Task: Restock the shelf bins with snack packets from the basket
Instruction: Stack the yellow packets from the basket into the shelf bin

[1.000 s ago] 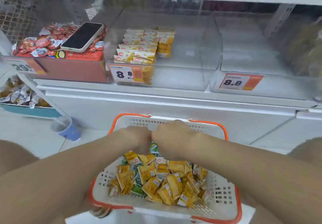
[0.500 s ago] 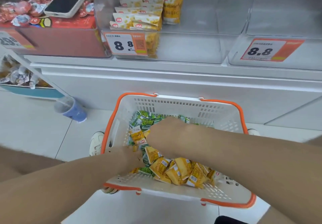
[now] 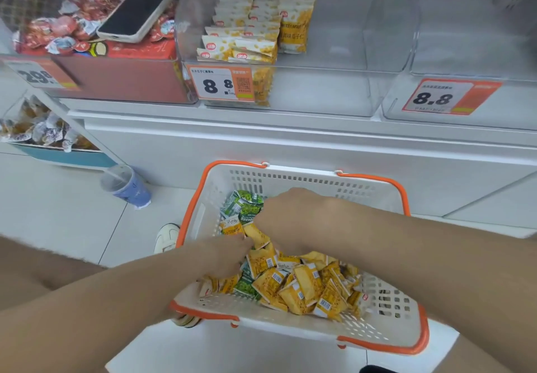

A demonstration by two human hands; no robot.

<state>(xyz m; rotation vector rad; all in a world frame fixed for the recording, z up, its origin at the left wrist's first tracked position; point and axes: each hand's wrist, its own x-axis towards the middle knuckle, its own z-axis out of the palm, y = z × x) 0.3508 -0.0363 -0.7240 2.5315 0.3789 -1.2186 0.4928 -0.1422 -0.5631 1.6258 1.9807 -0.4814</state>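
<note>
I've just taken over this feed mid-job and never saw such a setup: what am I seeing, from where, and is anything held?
No machine here: a person works with bare hands, filmed by one camera worn on the head, looking forward and down. The left hand and right hand are both in the white, orange-rimmed basket, among yellow packets and green packets. Their fingers are hidden in the pile, so I cannot tell whether either grips a packet. On the shelf above, a clear bin holds more yellow ones; a phone lies on red snacks in the bin left of it.
</note>
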